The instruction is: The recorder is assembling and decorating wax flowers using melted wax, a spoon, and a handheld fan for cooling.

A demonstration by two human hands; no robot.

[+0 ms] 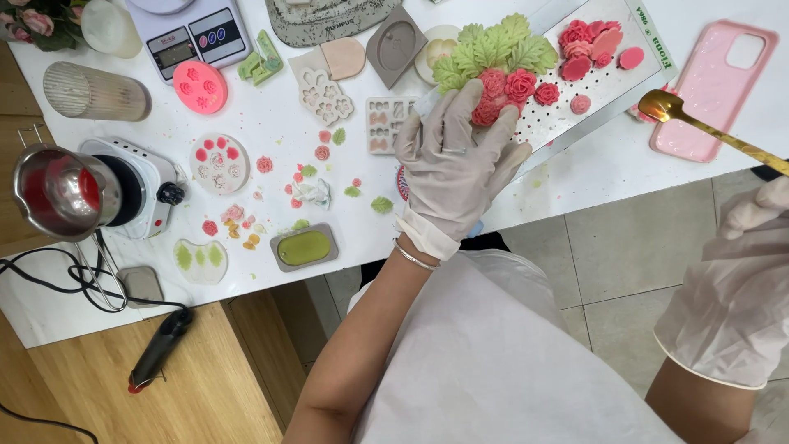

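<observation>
**Gloved hands w/ wax flowers & a gold spoon**

The left hand [456, 160] wears a thin, wrinkly white glove. It is curled around a bunch of wax flowers [501, 62]: bumpy pink-red roses w/ soft green leaves on top. The bunch sits over the white counter [271, 123], just by a flat white board w/ tiny holes [567, 111]. More pink roses [588, 45] lie on that board.

The right hand [740, 279], also in a loose white glove, is closed on the end of a shiny gold spoon [707, 127]. The spoon's round bowl hangs above the counter edge, near a smooth pink phone case [715, 86].

On the counter: a round pink mold [200, 86] w/ flower shapes, a clear round mold [219, 163], a gray mold w/ green wax [304, 247], & lots of little pink & green wax bits. At the far left a small metal pot [62, 191] w/ red wax sits by a little white hot plate [136, 185]. A digital scale [191, 33] stands at the back.
</observation>
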